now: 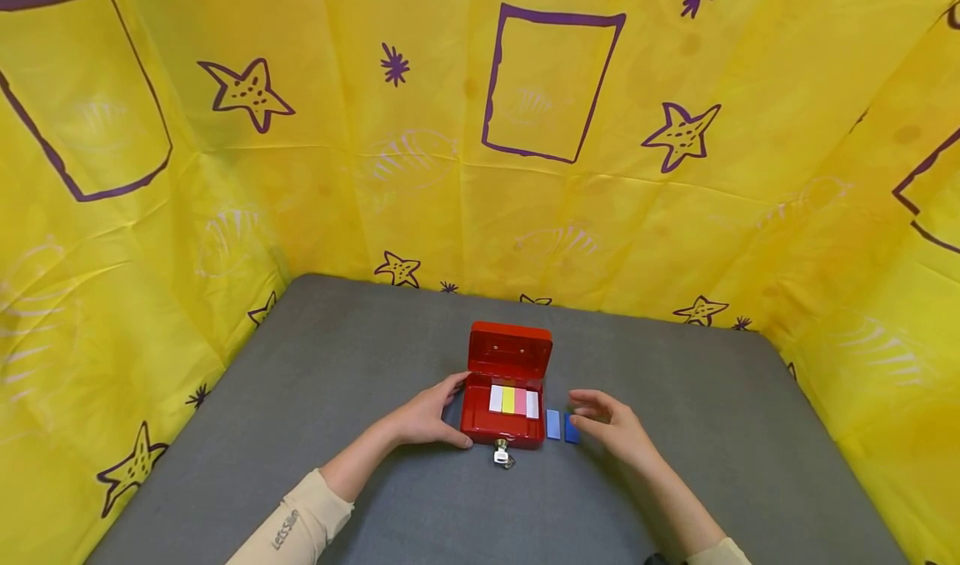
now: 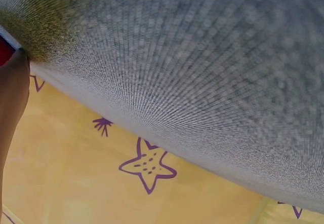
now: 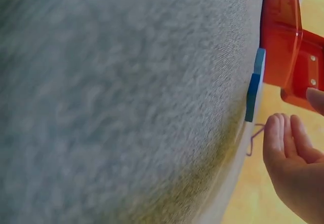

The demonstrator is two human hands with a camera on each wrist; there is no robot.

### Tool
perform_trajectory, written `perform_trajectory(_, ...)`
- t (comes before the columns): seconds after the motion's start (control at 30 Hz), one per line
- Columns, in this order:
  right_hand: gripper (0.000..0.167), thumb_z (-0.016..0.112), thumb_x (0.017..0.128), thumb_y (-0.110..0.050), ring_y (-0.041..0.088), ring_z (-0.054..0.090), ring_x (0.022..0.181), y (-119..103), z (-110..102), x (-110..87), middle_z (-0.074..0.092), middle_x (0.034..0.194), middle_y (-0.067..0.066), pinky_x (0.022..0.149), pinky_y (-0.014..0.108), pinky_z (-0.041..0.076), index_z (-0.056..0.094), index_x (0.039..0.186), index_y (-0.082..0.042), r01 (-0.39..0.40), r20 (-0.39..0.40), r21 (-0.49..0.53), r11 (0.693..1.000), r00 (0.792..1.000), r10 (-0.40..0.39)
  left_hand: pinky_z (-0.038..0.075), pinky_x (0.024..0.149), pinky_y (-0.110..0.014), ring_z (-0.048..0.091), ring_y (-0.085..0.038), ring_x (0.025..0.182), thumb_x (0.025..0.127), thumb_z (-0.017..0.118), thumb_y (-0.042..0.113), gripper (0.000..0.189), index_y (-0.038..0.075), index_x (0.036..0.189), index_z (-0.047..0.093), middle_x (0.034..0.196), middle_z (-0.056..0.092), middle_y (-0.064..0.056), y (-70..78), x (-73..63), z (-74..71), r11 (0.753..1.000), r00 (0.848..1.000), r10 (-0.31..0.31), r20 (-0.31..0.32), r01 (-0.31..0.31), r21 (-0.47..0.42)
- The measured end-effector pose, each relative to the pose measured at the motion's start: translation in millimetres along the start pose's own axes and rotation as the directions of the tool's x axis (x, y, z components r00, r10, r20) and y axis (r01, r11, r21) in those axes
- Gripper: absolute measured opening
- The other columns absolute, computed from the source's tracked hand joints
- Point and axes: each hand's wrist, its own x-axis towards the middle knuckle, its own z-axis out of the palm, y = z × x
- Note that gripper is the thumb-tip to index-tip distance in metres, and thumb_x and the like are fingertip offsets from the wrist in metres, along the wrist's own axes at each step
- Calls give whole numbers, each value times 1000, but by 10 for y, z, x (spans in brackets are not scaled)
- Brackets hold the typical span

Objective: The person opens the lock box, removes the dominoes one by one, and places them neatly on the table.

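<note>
Cashbox (image 1: 476, 430), lid (image 1: 510, 342) raised, holds four blocks (image 1: 514, 401); left hand (image 1: 429, 416) spread against it, right hand (image 1: 617, 432) parted beside dark-blue block (image 1: 572, 432).

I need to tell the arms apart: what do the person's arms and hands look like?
Both the left hand and right hand are ungloved. The left sleeve is cream, with dark lettering along it; the right sleeve, mostly cut off, is cream too.

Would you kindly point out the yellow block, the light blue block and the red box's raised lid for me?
Yellow block (image 1: 508, 400): head view, middle of its visible face.
Light blue block (image 1: 553, 424): head view, middle of its visible face.
Raised lid (image 1: 510, 353): head view, its inner side.
</note>
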Motion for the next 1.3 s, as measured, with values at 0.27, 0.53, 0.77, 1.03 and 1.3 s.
perform_trajectory(0.27, 40, 70, 90, -15, 26, 60, 108, -63, 67, 43, 63, 124, 12, 91, 41, 52, 61, 128, -7, -3, -1, 12, 1000, 1000, 3, 38, 108, -46, 40, -32, 135, 71, 85, 28, 102, 9, 152, 26, 152, 35, -12, -11, 2, -2, 1000, 1000, -3, 0, 3, 9)
perform_trajectory(0.53, 43, 69, 91, -15, 27, 59, 110, -186, 126, 89, 61, 127, 15, 91, 41, 53, 58, 130, -5, 23, 17, 35, 999, 1000, -24, 37, 109, -45, 40, -31, 135, 71, 86, 27, 102, 9, 152, 26, 152, 36, -12, -10, 11, -6, 1000, 1000, 8, 0, -8, 4)
perform_trajectory(0.77, 40, 66, 91, -7, 32, 58, 109, -440, 216, 27, 59, 127, 20, 88, 42, 54, 57, 130, -1, 30, 20, 38, 999, 999, -31, 37, 109, -45, 39, -31, 136, 71, 86, 28, 102, 10, 152, 26, 153, 35, -12, -22, 12, 0, 1000, 1000, 1, 2, -1, 1)
perform_trajectory(1.03, 40, 66, 91, -7, 30, 58, 109, -508, 326, 87, 59, 128, 20, 87, 39, 54, 58, 130, -3, 54, 61, 66, 996, 996, -58, 36, 109, -45, 40, -31, 136, 71, 86, 28, 102, 10, 152, 26, 152, 36, -12, -23, 12, 0, 1000, 1000, 5, -1, -5, 10)
perform_trajectory(1.3, 39, 68, 90, -11, 28, 60, 107, -388, 420, 223, 62, 125, 16, 81, 29, 55, 60, 129, -6, 106, 92, 82, 991, 989, -113, 36, 109, -44, 40, -30, 136, 70, 86, 28, 103, 10, 152, 26, 152, 36, -11, -22, 15, -6, 1000, 1000, 5, -2, -5, 15)
